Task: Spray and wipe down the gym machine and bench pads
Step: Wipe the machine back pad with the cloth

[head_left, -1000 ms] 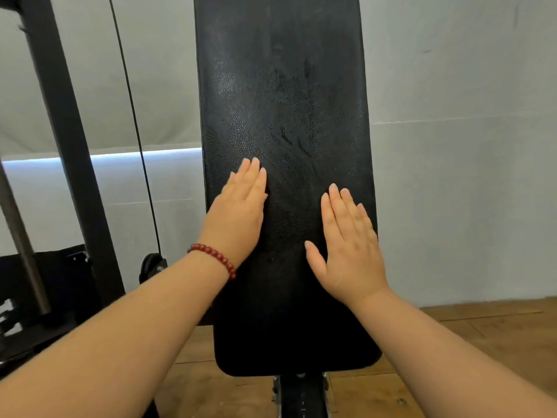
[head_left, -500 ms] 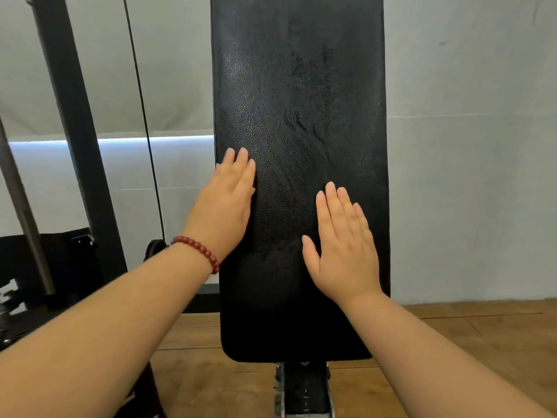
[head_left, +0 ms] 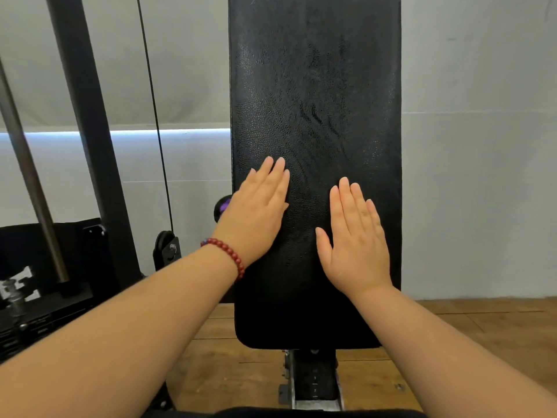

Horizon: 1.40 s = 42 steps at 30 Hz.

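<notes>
On the lower half of the black bench pad (head_left: 316,86), its long axis running 6 to 12 o'clock, a person's left hand (head_left: 256,212) and right hand (head_left: 355,245) lie flat, fingers straight, holding nothing, the left reaching farther toward 12

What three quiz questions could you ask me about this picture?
1. True or false: the left hand and right hand both touch the pad with straight fingers.
2. Which wrist wears the red bracelet? A) left B) right C) both
3. Fill in: the floor under the pad is made of ____.

Key: 1 true; 2 A; 3 wood.
</notes>
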{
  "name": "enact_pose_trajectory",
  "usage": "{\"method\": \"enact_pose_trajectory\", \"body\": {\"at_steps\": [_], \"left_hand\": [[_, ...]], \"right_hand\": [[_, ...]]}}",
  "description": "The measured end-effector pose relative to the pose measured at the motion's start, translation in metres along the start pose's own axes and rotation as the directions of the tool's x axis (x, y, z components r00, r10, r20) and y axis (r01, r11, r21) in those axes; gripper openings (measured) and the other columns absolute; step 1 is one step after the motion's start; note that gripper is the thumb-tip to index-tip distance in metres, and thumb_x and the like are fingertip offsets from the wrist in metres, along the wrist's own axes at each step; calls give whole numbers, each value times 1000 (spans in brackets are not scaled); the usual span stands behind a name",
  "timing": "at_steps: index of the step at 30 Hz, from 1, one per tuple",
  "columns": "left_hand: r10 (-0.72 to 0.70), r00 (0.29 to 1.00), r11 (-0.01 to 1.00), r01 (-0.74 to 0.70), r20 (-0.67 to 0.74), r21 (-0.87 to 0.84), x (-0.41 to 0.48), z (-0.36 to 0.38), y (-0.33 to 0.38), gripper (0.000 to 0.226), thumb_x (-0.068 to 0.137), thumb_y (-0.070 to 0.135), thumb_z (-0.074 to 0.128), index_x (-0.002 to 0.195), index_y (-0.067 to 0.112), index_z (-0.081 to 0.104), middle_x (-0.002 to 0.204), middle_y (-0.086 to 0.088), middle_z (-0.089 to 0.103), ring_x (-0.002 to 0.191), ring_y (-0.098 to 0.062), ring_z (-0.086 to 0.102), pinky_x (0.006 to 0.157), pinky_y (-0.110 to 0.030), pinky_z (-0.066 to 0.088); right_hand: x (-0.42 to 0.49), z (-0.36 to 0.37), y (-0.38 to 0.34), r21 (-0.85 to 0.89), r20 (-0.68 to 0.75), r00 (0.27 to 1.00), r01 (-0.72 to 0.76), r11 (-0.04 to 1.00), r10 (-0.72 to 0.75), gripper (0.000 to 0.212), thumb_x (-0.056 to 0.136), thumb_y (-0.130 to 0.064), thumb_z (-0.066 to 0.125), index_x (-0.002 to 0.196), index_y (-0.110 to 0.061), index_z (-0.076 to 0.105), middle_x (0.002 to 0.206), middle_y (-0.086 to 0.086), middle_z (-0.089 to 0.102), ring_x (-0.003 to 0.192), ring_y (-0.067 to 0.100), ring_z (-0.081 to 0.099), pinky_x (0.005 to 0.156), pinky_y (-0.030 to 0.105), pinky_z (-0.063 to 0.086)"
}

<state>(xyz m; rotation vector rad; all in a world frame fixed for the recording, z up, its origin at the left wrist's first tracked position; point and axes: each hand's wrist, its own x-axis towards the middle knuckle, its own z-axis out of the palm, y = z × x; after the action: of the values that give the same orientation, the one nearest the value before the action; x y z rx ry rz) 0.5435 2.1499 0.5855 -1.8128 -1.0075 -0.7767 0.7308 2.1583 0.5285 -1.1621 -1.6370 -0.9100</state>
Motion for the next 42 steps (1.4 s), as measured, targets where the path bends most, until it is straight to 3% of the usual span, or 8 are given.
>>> {"method": "enact_pose_trajectory", "body": {"at_steps": [6,10,13,20,27,34,39,42], "left_hand": [[-153,988,985,153,-15,72,-32,-1,6,54,94,34,40,148,29,35,158,-15,24,145,-36,19,111,-66,17],[-109,993,991,105,-45,-85,-32,6,1,63,90,4,56,146,19,32,151,-25,33,140,-47,26,108,-63,25],[-75,997,996,74,-25,-52,-31,6,-1,58,88,-1,41,144,8,32,145,-31,39,135,-53,32,107,-60,18],[395,909,918,-396,131,-20,-53,-4,2,50,89,4,35,139,3,35,140,-28,48,131,-44,44,108,-54,25],[52,999,998,-52,-11,-31,-33,6,15,49,87,3,33,135,-2,44,137,-32,49,127,-49,46,106,-57,23],[492,854,870,-488,166,-67,-59,-6,10,45,91,7,41,133,-2,52,136,-28,52,126,-44,50,105,-54,32],[116,992,993,-116,44,3,-34,-2,15,49,87,3,34,131,-6,53,135,-33,49,126,-51,47,104,-59,26],[171,981,985,-172,94,4,-63,4,38,51,87,6,34,134,-3,49,137,-33,48,127,-49,46,105,-58,26]], "right_hand": [[0,0,0,17,19,1000,5,1000,-6,65,96,-38,35,149,-1,31,157,17,28,147,27,19,121,35,4],[-1,0,-1,14,11,1000,-2,1000,1,64,96,-37,37,148,0,33,157,18,30,146,29,22,121,35,5],[-1,-1,-2,9,19,1000,-9,1000,9,64,96,-36,36,149,-1,32,157,17,29,146,28,21,121,35,4],[-13,-1,-9,-12,77,996,-38,999,39,64,99,-37,30,151,-2,24,160,14,22,148,22,11,120,34,0],[-16,0,-9,-7,57,998,-32,999,32,64,98,-37,32,151,-2,25,159,15,24,148,26,17,120,35,3],[-21,1,-9,6,46,999,-10,1000,10,63,99,-37,33,150,0,27,158,18,25,147,28,20,121,36,5],[-28,0,-9,29,65,998,-16,999,14,63,100,-37,32,151,-2,26,159,16,23,148,26,17,121,35,4],[-45,-1,-8,37,98,995,19,999,-22,63,100,-38,30,152,-3,23,160,14,19,149,22,11,121,35,3]]}}
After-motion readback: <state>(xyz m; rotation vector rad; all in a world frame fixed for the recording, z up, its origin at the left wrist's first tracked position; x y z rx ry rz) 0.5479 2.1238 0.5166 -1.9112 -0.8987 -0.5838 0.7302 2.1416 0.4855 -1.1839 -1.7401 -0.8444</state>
